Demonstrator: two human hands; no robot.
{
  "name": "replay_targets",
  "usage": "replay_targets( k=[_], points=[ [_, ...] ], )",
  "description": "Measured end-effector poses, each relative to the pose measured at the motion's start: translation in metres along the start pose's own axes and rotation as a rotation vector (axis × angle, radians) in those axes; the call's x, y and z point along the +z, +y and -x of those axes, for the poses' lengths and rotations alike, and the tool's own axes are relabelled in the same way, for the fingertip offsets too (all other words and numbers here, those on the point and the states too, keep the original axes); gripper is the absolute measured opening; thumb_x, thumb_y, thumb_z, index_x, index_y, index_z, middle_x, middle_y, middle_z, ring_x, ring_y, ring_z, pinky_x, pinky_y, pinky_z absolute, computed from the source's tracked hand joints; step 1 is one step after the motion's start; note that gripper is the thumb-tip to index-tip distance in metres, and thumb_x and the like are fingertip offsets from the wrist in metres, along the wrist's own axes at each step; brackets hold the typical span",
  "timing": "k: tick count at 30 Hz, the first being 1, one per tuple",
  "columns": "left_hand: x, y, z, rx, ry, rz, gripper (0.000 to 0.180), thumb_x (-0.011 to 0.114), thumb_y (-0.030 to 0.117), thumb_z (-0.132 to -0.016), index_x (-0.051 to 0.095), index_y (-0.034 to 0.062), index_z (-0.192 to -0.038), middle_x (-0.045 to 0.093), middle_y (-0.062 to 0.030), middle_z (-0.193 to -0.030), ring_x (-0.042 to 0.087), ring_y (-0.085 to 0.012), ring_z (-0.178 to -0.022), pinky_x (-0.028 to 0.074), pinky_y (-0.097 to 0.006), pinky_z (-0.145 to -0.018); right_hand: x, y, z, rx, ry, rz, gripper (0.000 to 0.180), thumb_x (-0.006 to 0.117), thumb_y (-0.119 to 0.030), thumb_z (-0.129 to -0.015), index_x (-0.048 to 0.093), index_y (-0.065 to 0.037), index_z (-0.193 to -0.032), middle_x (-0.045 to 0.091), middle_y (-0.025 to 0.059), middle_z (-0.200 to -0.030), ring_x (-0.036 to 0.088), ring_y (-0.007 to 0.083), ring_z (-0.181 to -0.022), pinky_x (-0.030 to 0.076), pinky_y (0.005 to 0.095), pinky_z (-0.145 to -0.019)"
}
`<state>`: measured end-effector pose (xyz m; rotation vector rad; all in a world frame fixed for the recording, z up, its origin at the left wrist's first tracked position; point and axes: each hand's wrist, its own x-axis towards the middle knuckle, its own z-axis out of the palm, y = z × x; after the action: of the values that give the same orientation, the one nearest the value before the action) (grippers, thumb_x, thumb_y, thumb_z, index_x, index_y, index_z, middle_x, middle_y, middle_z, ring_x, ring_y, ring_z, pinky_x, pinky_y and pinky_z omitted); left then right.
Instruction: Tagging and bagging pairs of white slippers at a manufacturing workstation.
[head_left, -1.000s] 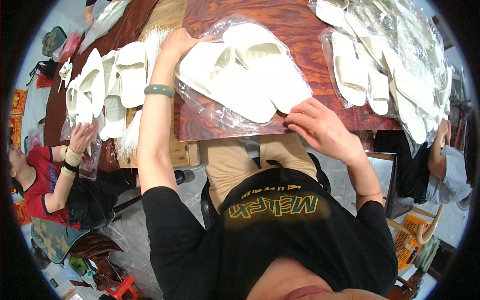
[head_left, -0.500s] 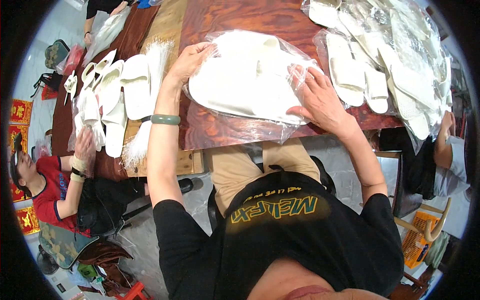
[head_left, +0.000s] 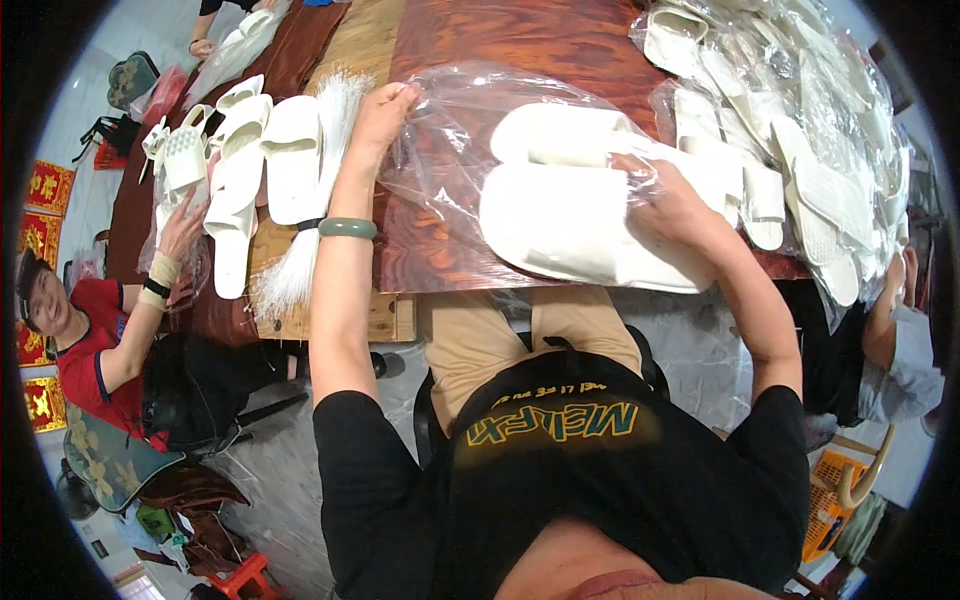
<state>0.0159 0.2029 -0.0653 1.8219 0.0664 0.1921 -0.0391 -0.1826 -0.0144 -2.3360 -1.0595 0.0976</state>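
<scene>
A pair of white slippers (head_left: 555,220) lies at the table's near edge, one beside the other. A clear plastic bag (head_left: 450,180) stretches from them toward the left, and its left part holds no slipper. My left hand (head_left: 388,115) is closed, pinching the bag's far left edge. My right hand (head_left: 680,205) is closed on the slippers at their straps, its fingers partly hidden behind film and slipper. Whether the slippers' right ends are inside the bag I cannot tell.
Bagged white slippers (head_left: 820,170) are heaped at the right. Loose slippers (head_left: 292,160) and a bundle of white strands (head_left: 335,140) lie left. A person in a red shirt (head_left: 100,350) handles a slipper there. An orange crate (head_left: 825,500) stands lower right.
The slippers have moved right and nearer with my right hand, which has closed on them. The bag's left part is now stretched out without a slipper; my left hand still pinches its edge.
</scene>
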Motion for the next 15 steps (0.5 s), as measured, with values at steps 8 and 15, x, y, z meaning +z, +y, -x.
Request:
replay_targets(
  k=[8,15],
  points=[
    [-0.050,-0.042,-0.014,0.140,0.271,-0.404,0.030,0.059,0.033,-0.084,0.066,0.0038,-0.083,0.063,-0.0074,-0.070,0.058,-0.0191,-0.066,0.043,-0.031,-0.061,-0.085,-0.024,0.075,0.128,-0.155,-0.094,0.032,0.054,-0.001,-0.077,0.055,0.001,-0.109,0.063,0.0177,-0.096,0.062,0.0304,-0.089,0.047,0.0333,-0.078],
    [-0.029,0.001,-0.028,0.193,0.225,-0.650,0.033,0.061,0.040,-0.078,0.068,0.0121,-0.094,0.067,-0.0109,-0.085,0.062,-0.0306,-0.081,0.047,-0.038,-0.069,-0.105,0.017,0.146,0.164,0.404,-0.969,0.038,0.058,-0.020,-0.085,0.052,0.003,-0.114,0.057,0.0209,-0.114,0.058,0.0270,-0.101,0.046,0.0378,-0.088]
  ],
)
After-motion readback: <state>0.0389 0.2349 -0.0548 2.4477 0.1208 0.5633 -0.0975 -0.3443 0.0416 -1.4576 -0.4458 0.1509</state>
